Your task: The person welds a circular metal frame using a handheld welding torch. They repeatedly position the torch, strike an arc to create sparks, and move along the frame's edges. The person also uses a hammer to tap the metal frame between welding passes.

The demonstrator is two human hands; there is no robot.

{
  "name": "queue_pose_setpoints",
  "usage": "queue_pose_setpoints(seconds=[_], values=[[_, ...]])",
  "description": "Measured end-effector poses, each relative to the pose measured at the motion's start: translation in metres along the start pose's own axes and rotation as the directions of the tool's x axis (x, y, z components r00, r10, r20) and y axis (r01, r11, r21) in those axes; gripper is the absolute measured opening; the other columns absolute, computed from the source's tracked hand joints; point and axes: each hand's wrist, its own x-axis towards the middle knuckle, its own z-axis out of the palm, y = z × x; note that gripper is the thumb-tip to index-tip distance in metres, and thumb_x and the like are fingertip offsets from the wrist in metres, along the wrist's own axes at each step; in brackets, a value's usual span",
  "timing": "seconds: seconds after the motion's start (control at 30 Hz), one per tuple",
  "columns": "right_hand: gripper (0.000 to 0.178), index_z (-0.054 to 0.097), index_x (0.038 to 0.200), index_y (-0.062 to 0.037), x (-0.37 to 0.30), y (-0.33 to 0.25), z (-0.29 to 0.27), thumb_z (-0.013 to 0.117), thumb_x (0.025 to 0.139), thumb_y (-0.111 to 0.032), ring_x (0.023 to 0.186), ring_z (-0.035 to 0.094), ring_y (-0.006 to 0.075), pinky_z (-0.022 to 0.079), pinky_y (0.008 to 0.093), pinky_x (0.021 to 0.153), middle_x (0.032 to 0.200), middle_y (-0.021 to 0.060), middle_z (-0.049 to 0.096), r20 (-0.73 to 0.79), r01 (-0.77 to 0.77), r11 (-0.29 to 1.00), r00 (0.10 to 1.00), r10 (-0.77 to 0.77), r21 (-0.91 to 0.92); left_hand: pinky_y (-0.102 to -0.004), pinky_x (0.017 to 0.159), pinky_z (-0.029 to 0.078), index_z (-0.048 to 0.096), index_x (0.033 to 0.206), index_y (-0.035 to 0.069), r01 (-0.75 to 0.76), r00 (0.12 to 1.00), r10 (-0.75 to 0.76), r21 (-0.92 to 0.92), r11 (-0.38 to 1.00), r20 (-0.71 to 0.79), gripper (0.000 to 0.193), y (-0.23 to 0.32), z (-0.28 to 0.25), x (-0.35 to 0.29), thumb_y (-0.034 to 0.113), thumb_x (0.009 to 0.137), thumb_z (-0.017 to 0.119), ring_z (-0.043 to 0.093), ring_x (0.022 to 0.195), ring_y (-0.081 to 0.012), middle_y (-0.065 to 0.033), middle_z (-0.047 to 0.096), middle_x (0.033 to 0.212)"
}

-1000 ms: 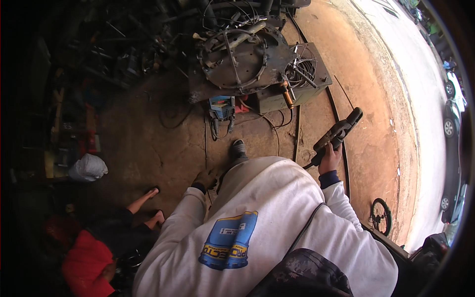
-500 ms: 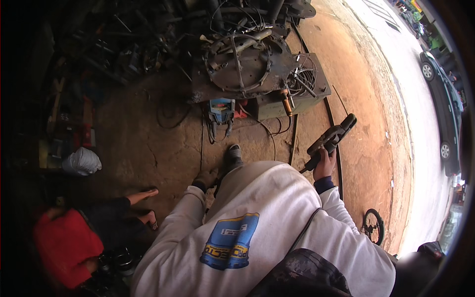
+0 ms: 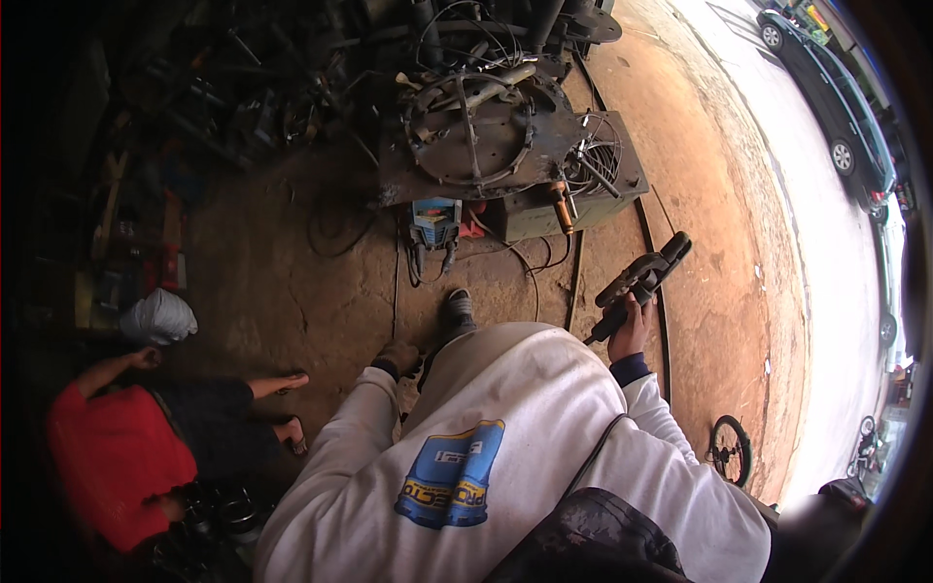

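My right hand point(image 3: 632, 328), bare, is wrapped round the handle of a dark welding electrode holder point(image 3: 645, 276), whose jaws point up and to the right. From its tip a thin rod point(image 3: 663, 208) reaches away from me. My left hand point(image 3: 398, 358) looks gloved and hangs low beside my leg; its fingers are too dark to make out. Ahead, a round metal frame point(image 3: 468, 126) lies on a steel worktop with rods and tools across it. A blue welding machine point(image 3: 434, 223) stands on the floor below its near edge.
Cables point(image 3: 575, 282) run over the floor between the bench and me. A person in a red top point(image 3: 121, 457) is at the left, near a white sack point(image 3: 160, 317). Dark metal parts crowd the upper left. A bicycle wheel point(image 3: 729, 451) and a parked car point(image 3: 826, 107) are to the right.
My right hand and the electrode holder have dropped slightly and shifted left. The person in red has leaned left with an arm stretched forward. The car outside has moved up the picture.
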Motion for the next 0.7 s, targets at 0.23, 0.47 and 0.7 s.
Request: queue_pose_setpoints(seconds=[0.23,0.47,0.7], values=[[0.018,0.046,0.101,-0.0095,0.003,0.001,0.002,0.057,0.093,-0.02,0.066,0.057,0.0159,0.048,0.0307,0.061,0.081,0.0041,0.055,0.008,-0.02,1.0,1.0,0.02,0.003,-0.039,0.093,0.045,0.066,0.112,0.006,-0.106,0.944,0.187,0.286,0.952,-0.271,0.053,0.001,0.016,0.002,0.048,0.09,0.042,0.061,0.105,-0.0359,-0.0237,0.064,0.109],[0.022,0.047,0.101,-0.0081,0.006,0.008,0.0,0.054,0.094,-0.027,0.067,0.058,0.0176,0.049,0.0304,0.062,0.08,0.0054,0.054,-0.012,-0.058,0.998,0.998,0.058,-0.009,-0.0381,0.092,0.045,0.067,0.111,0.008,-0.016,0.983,0.07,0.301,0.953,-0.17,0.056,0.018,0.006,-0.02,0.054,0.089,0.043,0.061,0.106,-0.0337,-0.0215,0.064,0.112],[0.027,0.048,0.103,-0.0085,0.012,0.02,-0.003,0.054,0.095,-0.033,0.069,0.059,0.018,0.049,0.0313,0.063,0.082,0.0056,0.054,-0.049,-0.077,0.997,0.996,0.076,-0.021,-0.0364,0.087,0.046,0.068,0.104,0.008,-0.106,0.977,0.141,0.208,0.972,-0.159,0.047,-0.006,0.003,0.009,0.046,0.09,0.045,0.063,0.098,-0.0296,-0.0188,0.066,0.105]])
